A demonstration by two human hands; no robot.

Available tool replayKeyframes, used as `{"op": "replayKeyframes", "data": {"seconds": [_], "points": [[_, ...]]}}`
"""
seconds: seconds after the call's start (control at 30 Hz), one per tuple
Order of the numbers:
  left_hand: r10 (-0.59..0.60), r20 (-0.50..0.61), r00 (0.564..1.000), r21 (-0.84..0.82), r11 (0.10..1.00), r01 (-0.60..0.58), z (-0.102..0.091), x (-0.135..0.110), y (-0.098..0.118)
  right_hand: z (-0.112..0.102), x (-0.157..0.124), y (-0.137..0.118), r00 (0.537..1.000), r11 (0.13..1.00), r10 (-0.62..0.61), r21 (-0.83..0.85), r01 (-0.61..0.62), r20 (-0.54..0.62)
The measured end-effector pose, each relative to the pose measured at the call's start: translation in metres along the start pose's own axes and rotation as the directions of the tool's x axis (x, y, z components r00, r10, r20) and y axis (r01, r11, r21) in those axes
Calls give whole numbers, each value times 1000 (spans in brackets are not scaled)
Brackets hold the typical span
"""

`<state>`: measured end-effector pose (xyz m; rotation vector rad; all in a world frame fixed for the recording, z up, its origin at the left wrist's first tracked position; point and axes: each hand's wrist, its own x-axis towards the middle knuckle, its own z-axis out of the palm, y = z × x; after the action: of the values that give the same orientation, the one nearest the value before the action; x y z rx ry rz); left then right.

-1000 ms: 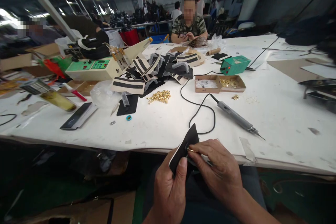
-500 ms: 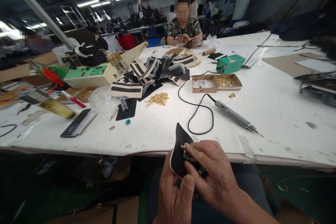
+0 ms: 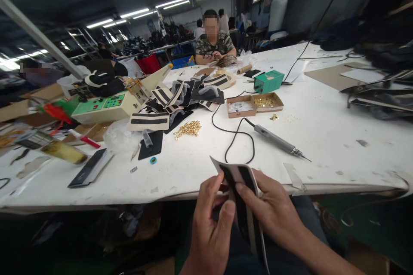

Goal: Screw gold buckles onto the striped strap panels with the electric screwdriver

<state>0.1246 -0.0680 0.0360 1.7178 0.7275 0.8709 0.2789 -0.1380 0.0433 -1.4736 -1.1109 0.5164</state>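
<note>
Clearly, the striped panel (image 3: 248,223) sits between both hands, in front of the white table (image 3: 193,167). The right hand (image 3: 277,206) pinches it, thumb on its face; the left hand (image 3: 209,223) has fingertips (image 3: 220,177) at its ten-o'clock edge, thumb apart, though whether it grips is unclear. From the panel, gold fittings (image 3: 189,129) pile at eleven o'clock, a corded tool (image 3: 275,139) at one, shallow boxes (image 3: 241,114) at twelve.
</note>
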Motion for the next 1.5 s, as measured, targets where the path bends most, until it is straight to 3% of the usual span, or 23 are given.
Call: {"op": "replayKeyframes", "data": {"seconds": [0.07, 0.13, 0.27, 0.37, 0.67, 0.83, 0.93, 1.03, 1.2, 1.3, 1.4, 1.5], "points": [[1, -79, 997, 97, 995, 6, -3, 21, -3, -12, 5, -4, 964, 944, 239, 207, -258, 111], [-57, -122, 991, 17, 998, 60, -2, 42, -6, -20, 9, -4, 904, 833, 379, 353, -426, 198], [-252, 89, 964, -317, 910, 267, 8, 68, -9, -23, 13, 8, 817, 646, 522, 511, -567, 246], [-340, 191, 921, -345, 855, 387, 15, 75, -12, -23, 14, 23, 779, 586, 573, 537, -606, 254], [-440, 221, 870, -146, 867, 476, 33, 90, -47, -44, 26, 68, 715, 628, 604, 341, -699, 353], [-518, 258, 815, -188, 801, 569, 35, 90, -40, -66, 50, 57, 706, 770, 614, -73, -633, 354], [-564, 276, 779, -229, 748, 623, 34, 83, -33, -73, 58, 51, 696, 810, 580, -210, -547, 423], [-613, 230, 756, -225, 723, 654, 38, 77, -40, -69, 56, 60, 648, 800, 592, -248, -547, 480], [-694, 184, 697, -101, 692, 715, 46, 83, -68, -55, 51, 89, 550, 729, 628, -169, -663, 550], [-694, 170, 699, 51, 715, 697, 47, 87, -71, -50, 54, 104, 557, 741, 637, -227, -632, 533], [-655, 130, 745, 206, 752, 626, 47, 91, -67, -48, 58, 116, 582, 750, 656, -324, -577, 481], [-616, 134, 776, 259, 778, 573, 47, 94, -66, -47, 61, 115, 693, 798, 599, -370, -476, 400]]}}
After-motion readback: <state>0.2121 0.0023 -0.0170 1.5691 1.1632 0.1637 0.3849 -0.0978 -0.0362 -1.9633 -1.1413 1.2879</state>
